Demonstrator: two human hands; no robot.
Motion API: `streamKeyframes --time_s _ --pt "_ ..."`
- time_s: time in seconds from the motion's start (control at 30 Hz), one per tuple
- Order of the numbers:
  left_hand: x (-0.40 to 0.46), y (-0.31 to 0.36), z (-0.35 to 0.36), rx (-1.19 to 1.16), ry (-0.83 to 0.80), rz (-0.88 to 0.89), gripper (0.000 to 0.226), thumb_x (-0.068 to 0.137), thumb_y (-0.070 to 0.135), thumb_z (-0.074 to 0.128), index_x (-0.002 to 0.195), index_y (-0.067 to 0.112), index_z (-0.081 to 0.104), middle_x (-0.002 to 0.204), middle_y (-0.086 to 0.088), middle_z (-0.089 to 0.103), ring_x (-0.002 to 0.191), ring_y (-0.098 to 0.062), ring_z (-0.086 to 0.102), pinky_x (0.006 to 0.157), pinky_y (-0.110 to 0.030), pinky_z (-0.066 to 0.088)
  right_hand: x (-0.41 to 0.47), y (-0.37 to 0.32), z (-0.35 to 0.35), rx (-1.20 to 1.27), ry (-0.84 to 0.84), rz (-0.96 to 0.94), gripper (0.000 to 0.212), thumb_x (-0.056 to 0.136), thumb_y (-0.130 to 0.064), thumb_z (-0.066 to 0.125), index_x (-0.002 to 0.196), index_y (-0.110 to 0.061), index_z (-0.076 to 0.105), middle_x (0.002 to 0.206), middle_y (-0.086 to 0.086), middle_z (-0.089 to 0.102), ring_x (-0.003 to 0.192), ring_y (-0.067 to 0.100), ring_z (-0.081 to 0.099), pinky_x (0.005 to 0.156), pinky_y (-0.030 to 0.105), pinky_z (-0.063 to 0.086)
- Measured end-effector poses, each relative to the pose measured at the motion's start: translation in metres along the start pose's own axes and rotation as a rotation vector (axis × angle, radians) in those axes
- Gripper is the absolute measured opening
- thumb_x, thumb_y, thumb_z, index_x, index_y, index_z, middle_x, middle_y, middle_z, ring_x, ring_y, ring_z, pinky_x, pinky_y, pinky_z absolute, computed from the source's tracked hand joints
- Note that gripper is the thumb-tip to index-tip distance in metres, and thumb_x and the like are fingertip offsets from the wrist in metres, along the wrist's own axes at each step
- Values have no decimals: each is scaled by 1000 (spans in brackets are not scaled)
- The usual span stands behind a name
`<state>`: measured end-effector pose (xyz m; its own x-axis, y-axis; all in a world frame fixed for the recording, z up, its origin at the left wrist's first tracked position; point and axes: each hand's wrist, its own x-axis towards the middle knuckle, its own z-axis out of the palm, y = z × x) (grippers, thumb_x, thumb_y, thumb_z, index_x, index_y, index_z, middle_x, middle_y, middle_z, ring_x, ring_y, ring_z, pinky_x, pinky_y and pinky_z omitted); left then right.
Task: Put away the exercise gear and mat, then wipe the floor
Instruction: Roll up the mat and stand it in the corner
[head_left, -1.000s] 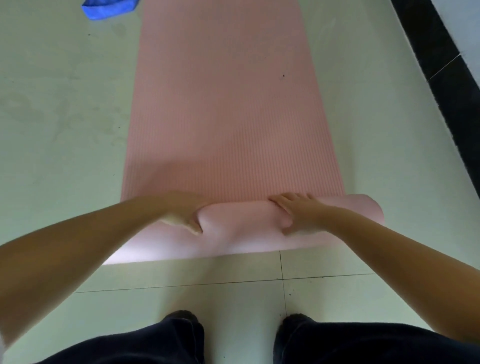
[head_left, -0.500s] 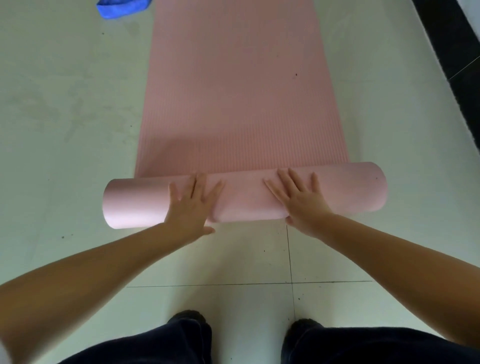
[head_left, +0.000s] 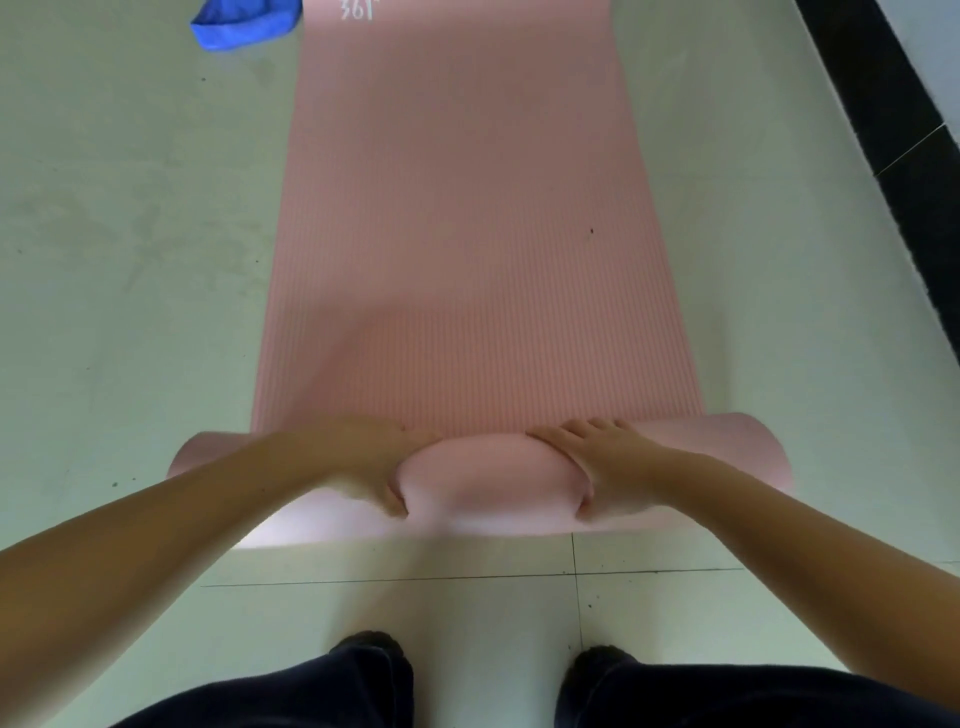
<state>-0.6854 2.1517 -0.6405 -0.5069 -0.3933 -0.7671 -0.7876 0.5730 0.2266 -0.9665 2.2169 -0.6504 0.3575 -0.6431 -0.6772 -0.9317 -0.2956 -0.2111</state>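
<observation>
A pink mat (head_left: 457, 234) is spread lengthwise up the middle of the frame on a pale tiled floor (head_left: 114, 260), its near end wound into a roll (head_left: 493, 488) across the lower centre. The roll is grasped by both hands: the left hand (head_left: 363, 462) and the right hand (head_left: 608, 467) are each curled over it, thumbs tucked beneath. A blue cloth (head_left: 241, 26) is seen upper left, just beside the mat's edge.
</observation>
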Motion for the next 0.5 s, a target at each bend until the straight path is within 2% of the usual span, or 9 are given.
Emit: streamKeyframes --time_s 0.1,0.17,0.2,0.27,0.33,0.37,0.4,0.47,0.5 --pt "4 5 -14 -30 -149 112 89 71 50 75 144 39 26 132 8 54 110 -16 54 88 -28 43 5 4 -7 152 -212 7 108 67 -41 80 148 -36 9 147 0 32 133 27 33 111 51 27" --pt "10 -5 -22 -25 -185 100 91 72 53 73 147 39 22 139 10 48 118 -15 50 91 -25 39 9 7 -17 173 -217 33 103 72 -41 77 150 -31 11 153 1 26 138 27 29 112 53 24" --pt "13 -15 -26 -51 -139 46 92 73 55 72 148 39 21 145 9 43 124 -17 46 97 -26 37 10 7 -23 176 -160 61 94 78 -40 72 150 -28 12 155 2 23 140 26 27 113 55 22" --pt "15 -39 -35 -115 131 -123 88 79 52 68 150 31 21 153 0 32 136 -23 36 111 -34 30 8 6 -38 175 100 143 71 90 -27 57 149 -24 18 155 3 22 140 26 25 115 52 18" --pt "13 -56 -39 -84 600 -279 75 85 36 66 148 19 29 146 -13 40 131 -32 41 110 -42 32 6 5 -40 110 404 165 63 90 -14 49 148 -23 23 154 4 24 141 24 23 116 46 15" --pt "12 -57 -39 -87 772 -316 72 85 32 67 146 14 33 141 -18 45 126 -36 45 107 -45 34 5 5 -39 74 455 142 66 89 -14 49 149 -23 20 156 4 21 143 24 17 117 47 13" --pt "9 -50 -38 -135 827 -319 74 84 34 67 145 11 34 140 -20 44 125 -38 44 106 -46 34 4 3 -37 33 421 117 73 89 -19 50 150 -23 12 158 5 12 146 23 8 118 50 9" --pt "7 -25 -26 -157 630 -270 89 82 51 63 150 13 20 151 -18 28 137 -36 29 113 -48 23 10 2 -29 -85 268 110 93 88 -36 56 150 -25 -13 158 8 -14 146 25 -13 115 60 0" --pt "10 -12 -13 -61 488 -277 100 80 62 58 152 16 6 156 -18 14 143 -35 16 114 -51 16 14 2 -26 -143 228 123 103 86 -44 58 147 -25 -22 157 9 -22 145 27 -19 112 63 -2"
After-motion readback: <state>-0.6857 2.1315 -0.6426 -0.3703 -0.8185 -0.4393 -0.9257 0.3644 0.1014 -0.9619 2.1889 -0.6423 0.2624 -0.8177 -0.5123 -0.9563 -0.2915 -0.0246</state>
